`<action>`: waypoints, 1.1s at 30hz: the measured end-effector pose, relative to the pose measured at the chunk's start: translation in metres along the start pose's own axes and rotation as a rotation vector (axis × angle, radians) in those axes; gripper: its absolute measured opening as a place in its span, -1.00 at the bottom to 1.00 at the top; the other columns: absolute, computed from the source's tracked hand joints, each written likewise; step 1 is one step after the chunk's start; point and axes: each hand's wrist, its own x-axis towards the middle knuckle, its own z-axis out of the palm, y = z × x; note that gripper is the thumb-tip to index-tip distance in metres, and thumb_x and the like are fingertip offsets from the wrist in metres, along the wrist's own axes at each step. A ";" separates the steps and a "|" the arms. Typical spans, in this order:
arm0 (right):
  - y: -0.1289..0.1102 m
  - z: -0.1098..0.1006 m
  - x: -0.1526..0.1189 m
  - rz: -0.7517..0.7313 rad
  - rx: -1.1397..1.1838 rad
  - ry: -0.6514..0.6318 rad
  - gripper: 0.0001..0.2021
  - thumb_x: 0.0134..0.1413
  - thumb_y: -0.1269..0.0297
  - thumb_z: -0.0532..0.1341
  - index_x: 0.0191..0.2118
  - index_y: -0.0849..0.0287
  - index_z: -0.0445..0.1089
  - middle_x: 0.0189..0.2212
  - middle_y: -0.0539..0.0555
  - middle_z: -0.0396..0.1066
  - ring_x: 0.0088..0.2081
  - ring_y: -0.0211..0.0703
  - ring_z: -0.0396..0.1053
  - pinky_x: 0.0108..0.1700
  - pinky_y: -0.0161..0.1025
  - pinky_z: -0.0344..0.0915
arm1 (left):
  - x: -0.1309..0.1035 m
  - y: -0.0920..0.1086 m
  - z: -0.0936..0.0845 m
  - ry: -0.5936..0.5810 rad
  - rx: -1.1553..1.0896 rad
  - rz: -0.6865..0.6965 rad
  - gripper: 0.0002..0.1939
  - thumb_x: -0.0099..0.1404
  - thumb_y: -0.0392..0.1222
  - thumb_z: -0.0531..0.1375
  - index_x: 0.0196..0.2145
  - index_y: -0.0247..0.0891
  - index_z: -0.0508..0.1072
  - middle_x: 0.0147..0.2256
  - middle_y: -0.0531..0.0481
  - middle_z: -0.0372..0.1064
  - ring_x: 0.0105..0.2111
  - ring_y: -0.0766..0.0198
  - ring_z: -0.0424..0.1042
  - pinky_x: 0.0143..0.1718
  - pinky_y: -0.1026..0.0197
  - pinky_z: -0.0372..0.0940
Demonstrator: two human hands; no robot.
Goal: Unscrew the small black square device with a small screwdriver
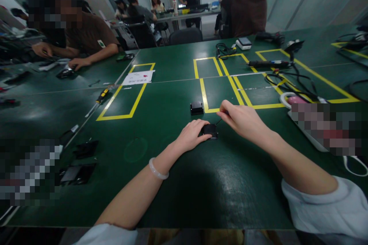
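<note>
Low on the green table, a small black box-like part lies in the grip of my left hand, thumb on its near side and fingers over its far side. My right hand is closed in a pinch around a thin dark rod-like tool. The tool's lower end meets or nearly meets the right side of the black part; the exact contact is too small to tell. Just beyond my left fingers stands a second black box-like part, touched by neither hand.
Yellow tape marks rectangles on the table. More black parts lie at left, near a yellow-black screwdriver. A paper sheet lies farther back. Black cables spread at right. A co-worker sits at far left.
</note>
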 end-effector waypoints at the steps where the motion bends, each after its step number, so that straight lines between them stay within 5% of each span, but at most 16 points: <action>1: 0.000 0.000 0.000 0.001 0.007 0.000 -0.77 0.30 0.14 -0.05 -0.19 0.15 0.23 -0.42 0.04 0.46 -0.43 -0.14 0.38 -0.47 -0.28 -0.06 | 0.000 0.000 0.000 0.001 -0.002 0.001 -0.59 0.33 0.07 0.12 0.02 -0.21 0.28 -0.09 -0.08 0.34 -0.10 0.09 0.33 -0.07 0.06 0.25; 33: 0.002 -0.001 -0.002 0.049 0.117 0.039 -0.79 0.20 0.22 -0.03 -0.10 0.16 0.16 -0.41 0.04 0.44 -0.42 -0.12 0.37 -0.44 -0.26 0.01 | 0.000 0.001 -0.001 -0.006 -0.022 -0.001 -0.63 0.33 0.05 0.12 -0.01 -0.20 0.31 -0.08 -0.08 0.35 -0.08 0.10 0.34 -0.05 0.07 0.25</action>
